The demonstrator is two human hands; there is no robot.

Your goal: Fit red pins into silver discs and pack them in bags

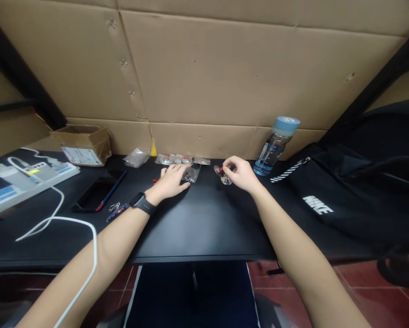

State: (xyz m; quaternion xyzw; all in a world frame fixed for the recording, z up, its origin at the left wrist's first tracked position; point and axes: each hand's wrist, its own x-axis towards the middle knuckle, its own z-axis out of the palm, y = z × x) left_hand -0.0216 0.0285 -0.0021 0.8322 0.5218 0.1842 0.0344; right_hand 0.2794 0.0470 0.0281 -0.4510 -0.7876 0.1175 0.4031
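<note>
My left hand (pixel 172 182) lies palm down at the back of the black table (pixel 204 223), fingers stretched and thumb apart. Its fingertips reach a small clear plastic bag (pixel 191 174); whether they press on it I cannot tell. A bit of a red item (pixel 155 181) shows beside this hand. Thumb and fingers of my right hand (pixel 241 173) are pinched together at a small round shiny piece with a red part (pixel 218 170). Just below these fingers is another round silvery piece (pixel 226 180). Several small bagged round pieces (pixel 173 159) line the cardboard wall.
A blue-lidded bottle (pixel 274 146) stands right of my right hand, before a black bag (pixel 324 191). At left are a phone (pixel 98 191), a pen (pixel 111 191), a power strip (pixel 30 182), an open carton (pixel 84 146) and a white cable (pixel 71 219) crossing my forearm.
</note>
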